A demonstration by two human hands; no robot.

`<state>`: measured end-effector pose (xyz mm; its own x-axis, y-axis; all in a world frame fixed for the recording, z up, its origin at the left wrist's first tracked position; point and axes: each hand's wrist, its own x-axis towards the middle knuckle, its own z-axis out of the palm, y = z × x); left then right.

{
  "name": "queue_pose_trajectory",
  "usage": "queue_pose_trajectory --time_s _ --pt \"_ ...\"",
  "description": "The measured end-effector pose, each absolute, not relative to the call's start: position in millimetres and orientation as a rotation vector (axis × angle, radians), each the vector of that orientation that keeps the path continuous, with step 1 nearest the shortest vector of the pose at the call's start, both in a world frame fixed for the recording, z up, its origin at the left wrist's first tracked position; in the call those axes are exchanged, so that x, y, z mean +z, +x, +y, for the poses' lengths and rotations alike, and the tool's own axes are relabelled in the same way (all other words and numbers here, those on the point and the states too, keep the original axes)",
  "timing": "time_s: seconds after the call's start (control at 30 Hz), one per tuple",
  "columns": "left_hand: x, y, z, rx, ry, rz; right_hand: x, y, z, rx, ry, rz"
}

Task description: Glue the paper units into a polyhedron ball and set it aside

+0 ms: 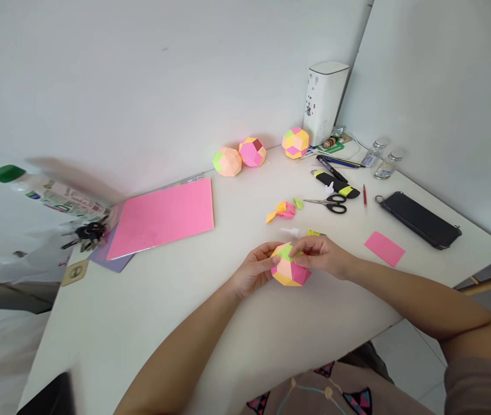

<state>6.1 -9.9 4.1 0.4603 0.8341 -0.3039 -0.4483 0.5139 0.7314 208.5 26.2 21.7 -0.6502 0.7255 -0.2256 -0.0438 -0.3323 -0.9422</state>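
Note:
Near the front of the white table, a faceted paper ball [286, 271] in pink, peach, orange and green is between my hands. My left hand [254, 270] grips its left side, thumb on the front face. From the upper right, my right hand [321, 256] pinches at the top edge by the green piece; the fingertips are partly hidden. Just beyond the ball lie a small white nozzle-like cap [290, 231] and a yellow-green item [316, 233], half covered by my right hand. Folded paper pieces [283, 212] in orange and pink rest farther back.
Several finished paper balls [228, 162] sit along the wall. Scissors [334, 203], a box cutter [336, 183], a black phone [420, 219] and a pink paper slip [384, 248] lie to the right. Pink sheets [165, 216], keys [90, 230] and a white bottle [55, 193] are at left.

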Motion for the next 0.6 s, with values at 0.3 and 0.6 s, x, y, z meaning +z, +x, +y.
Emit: queue_pose_trajectory --time_s 0.3,0.6 --pt "10.5 11.4 -10.7 0.933 0.560 0.632 27.9 209.5 29.5 1.900 -0.887 -1.277" --pt "5.4 11.7 -13.0 0.956 0.611 0.649 31.1 208.4 24.0 1.865 -0.899 -1.425"
